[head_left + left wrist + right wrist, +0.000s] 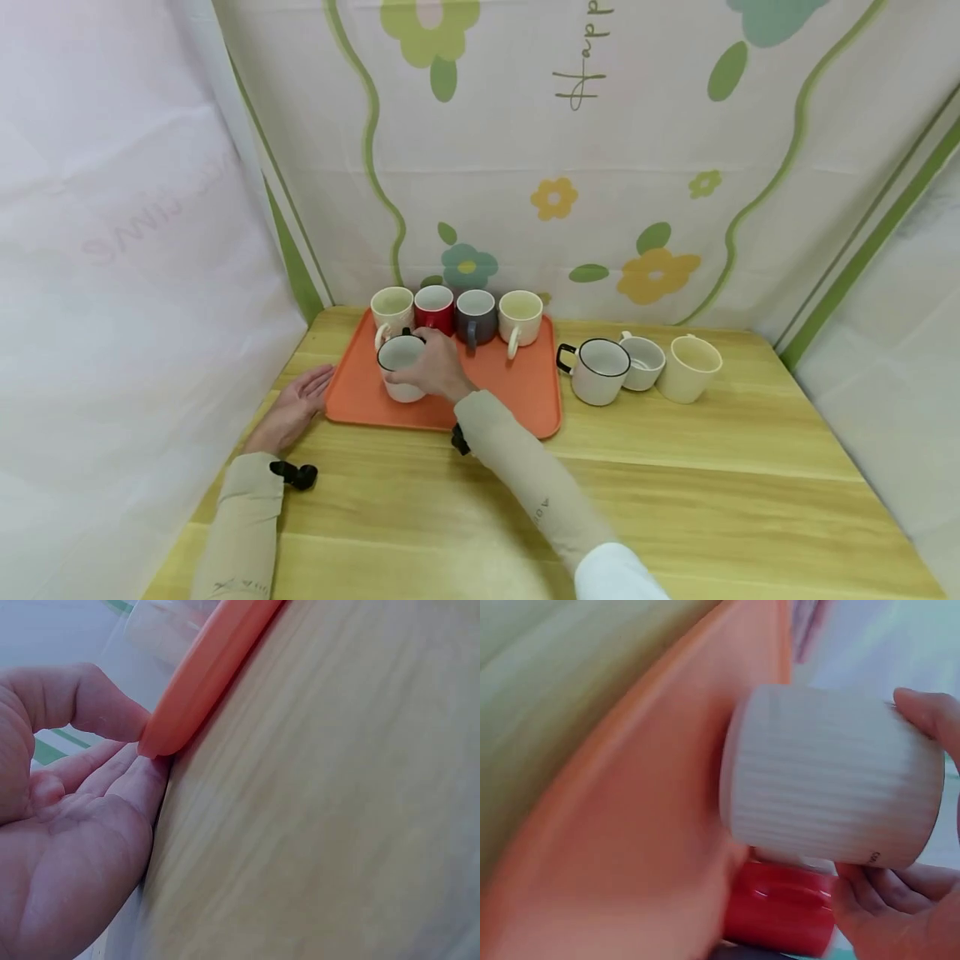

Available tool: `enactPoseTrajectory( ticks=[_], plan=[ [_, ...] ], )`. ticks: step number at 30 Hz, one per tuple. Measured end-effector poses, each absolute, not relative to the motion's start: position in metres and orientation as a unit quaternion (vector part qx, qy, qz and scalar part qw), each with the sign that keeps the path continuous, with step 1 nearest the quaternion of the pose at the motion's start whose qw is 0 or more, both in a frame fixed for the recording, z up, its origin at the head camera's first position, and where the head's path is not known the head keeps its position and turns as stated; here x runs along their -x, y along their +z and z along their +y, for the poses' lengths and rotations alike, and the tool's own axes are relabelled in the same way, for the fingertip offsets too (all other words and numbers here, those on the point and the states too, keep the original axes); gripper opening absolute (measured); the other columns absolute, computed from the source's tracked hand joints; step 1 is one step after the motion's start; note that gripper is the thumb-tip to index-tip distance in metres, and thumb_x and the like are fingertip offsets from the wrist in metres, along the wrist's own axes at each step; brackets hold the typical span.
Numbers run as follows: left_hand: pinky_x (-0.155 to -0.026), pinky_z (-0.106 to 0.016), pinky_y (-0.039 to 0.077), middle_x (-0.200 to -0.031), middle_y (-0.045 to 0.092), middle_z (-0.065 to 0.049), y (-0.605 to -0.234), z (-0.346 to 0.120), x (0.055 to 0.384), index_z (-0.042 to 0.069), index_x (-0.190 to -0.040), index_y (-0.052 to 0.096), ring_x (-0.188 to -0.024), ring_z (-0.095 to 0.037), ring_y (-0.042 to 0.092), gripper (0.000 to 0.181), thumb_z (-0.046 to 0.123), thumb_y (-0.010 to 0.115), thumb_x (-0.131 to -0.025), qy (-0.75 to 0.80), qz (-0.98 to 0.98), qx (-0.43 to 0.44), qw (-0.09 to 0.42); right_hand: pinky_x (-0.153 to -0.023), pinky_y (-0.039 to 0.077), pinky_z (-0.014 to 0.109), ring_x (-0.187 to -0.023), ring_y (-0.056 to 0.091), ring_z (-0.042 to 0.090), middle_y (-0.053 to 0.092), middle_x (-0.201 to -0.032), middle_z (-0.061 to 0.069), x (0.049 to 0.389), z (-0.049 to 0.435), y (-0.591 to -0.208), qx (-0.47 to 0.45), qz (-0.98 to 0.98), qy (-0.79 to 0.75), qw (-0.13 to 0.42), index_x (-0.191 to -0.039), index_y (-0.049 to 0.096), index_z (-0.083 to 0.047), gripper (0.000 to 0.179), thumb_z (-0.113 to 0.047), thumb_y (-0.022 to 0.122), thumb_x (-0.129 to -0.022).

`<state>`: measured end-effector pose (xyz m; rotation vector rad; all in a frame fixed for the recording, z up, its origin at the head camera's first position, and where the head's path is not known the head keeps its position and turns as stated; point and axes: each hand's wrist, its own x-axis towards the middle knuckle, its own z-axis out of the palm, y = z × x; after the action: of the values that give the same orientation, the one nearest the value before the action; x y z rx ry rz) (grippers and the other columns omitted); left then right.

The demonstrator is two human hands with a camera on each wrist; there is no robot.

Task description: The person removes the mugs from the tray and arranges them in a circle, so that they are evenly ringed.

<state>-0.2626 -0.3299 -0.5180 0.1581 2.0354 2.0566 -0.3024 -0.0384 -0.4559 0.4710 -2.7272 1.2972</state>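
Right hand [438,367]: grips white mug [402,387], left of frame centre.
Left hand [295,407]: relaxed, fingers touching tray [528,385] edge.
Mug care: better kept level, clear of red mug [434,302].

Booth-like setting, its wider surroundings not discernible: a flower-printed fabric backdrop [480,150] stands along the far edge of a wood-grain worktop [390,525]; pale side sheets [142,350] flank its left and right edges.
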Motion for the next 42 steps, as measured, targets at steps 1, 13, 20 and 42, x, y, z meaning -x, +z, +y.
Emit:
enactPoseTrajectory(
  ticks=[1,13,20,42],
  plan=[
    [-0.095,-0.01,0.046,-0.163,0.002,-0.02,-0.519,-0.331,0.262,0.0,-0.155,0.003,-0.151,-0.036,0.004,0.083,-0.018,0.046,-0.087,0.706,0.696,-0.054,0.123,-0.079,0.05,0.031,-0.101,0.055,0.017,0.064,-0.115,-0.004,0.298,-0.032,-0.454,-0.163,-0.893,0.417,0.042,-0.127,0.058,-0.015,0.082,-0.051,0.087,-0.059],
    [-0.093,-0.011,0.047,-0.162,0.001,-0.023,-0.528,-0.338,0.256,0.0,-0.155,0.002,-0.149,-0.039,0.002,0.082,-0.017,0.047,-0.088,0.7,0.699,-0.059,0.131,-0.077,0.054,0.029,-0.091,0.064,0.013,0.068,-0.102,-0.007,0.217,0.085,-0.421,-0.223,-0.863,0.453,-0.006,-0.117,0.062,-0.026,0.071,-0.049,0.091,-0.055],
    [-0.094,-0.012,0.047,-0.162,0.0,-0.023,-0.523,-0.339,0.258,0.0,-0.155,0.002,-0.15,-0.038,0.001,0.083,-0.019,0.045,-0.087,0.711,0.689,-0.057,0.132,-0.078,0.055,0.034,-0.093,0.067,0.013,0.068,-0.106,-0.006,0.177,0.169,-0.403,-0.193,-0.881,0.432,0.024,-0.118,0.063,-0.025,0.077,-0.051,0.092,-0.051],
    [-0.092,-0.011,0.047,-0.162,-0.001,-0.022,-0.521,-0.336,0.265,0.0,-0.155,0.001,-0.151,-0.036,0.001,0.083,-0.02,0.044,-0.087,0.718,0.68,-0.066,0.134,-0.059,0.035,0.024,-0.069,0.043,-0.011,0.067,-0.103,0.017,0.13,0.385,-0.383,0.106,-0.948,0.237,0.185,-0.123,0.059,-0.01,0.078,-0.057,0.082,-0.066]
  ],
)
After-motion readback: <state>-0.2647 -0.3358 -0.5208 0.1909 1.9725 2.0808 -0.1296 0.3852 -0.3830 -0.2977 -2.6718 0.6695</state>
